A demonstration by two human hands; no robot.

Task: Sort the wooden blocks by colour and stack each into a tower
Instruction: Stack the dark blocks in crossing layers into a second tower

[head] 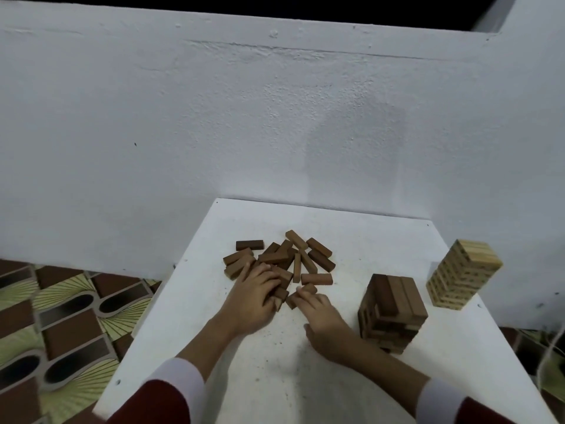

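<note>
A loose pile of dark brown wooden blocks (284, 258) lies in the middle of the white table (367, 237). My left hand (253, 295) rests on the near side of the pile, its fingers curled over several blocks. My right hand (321, 319) lies just to the right, its fingertips pinching a brown block (293, 299) at the pile's near edge. A short tower of brown blocks (393, 313) stands to the right of my right hand. Further right, near the table's edge, stands a taller tower of pale blocks (463, 273).
A white plastered wall (275, 117) rises right behind the table. Patterned brown and green floor tiles (61, 316) show to the left, below the table's left edge. Thin cords (550, 350) hang at the far right.
</note>
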